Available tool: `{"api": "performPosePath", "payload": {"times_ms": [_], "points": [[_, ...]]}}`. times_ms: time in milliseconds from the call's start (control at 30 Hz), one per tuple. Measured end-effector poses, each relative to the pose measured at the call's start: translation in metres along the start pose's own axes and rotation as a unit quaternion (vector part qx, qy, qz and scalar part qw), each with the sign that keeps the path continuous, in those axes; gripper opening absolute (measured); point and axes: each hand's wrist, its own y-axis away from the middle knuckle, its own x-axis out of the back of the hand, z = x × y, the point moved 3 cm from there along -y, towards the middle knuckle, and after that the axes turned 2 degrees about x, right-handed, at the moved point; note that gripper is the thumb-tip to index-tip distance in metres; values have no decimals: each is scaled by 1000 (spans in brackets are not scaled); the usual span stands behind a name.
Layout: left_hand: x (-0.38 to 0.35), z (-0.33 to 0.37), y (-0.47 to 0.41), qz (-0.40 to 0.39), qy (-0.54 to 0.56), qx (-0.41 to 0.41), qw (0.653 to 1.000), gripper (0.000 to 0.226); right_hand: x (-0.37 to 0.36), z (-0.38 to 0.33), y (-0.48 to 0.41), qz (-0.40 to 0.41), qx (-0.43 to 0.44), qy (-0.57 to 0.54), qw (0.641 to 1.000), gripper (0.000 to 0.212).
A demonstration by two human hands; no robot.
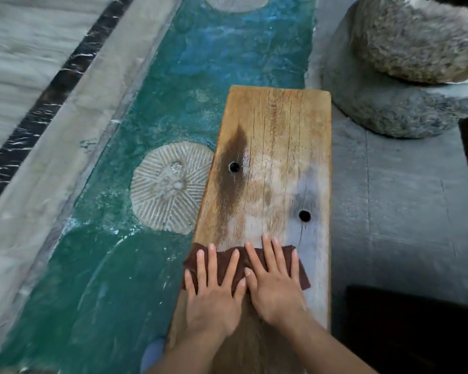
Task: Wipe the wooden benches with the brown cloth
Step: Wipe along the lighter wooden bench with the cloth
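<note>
A long wooden bench [276,125] runs away from me, its top worn, with two round holes and a dark damp streak along its left side. The brown cloth [299,268] lies spread across the bench's near part. My left hand [214,292] and my right hand [274,284] rest side by side flat on the cloth, fingers spread and pressing it down onto the wood. Part of the cloth shows beyond the fingertips and at both sides.
Left of the bench is a teal glazed floor strip [200,63] with a carved round stone disc [168,187] set in it. A large rough stone mortar [405,66] stands at the back right on grey paving [389,211]. A dark object sits at the lower right.
</note>
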Motion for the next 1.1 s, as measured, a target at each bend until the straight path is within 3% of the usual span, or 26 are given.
{"api": "performPosePath", "payload": {"times_ms": [167, 433, 733, 1100], "points": [[10, -1, -15, -15, -3, -16, 1000, 58, 5, 5, -10, 12, -2, 7, 1000, 51], [76, 8, -129, 22, -5, -96, 995, 56, 51, 28, -111, 70, -47, 33, 996, 52], [142, 47, -233, 57, 6, -111, 992, 56, 107, 57, -216, 141, -100, 9, 985, 52], [184, 78, -297, 94, 34, -124, 987, 54, 148, 84, -290, 150, -129, 10, 980, 52]]}}
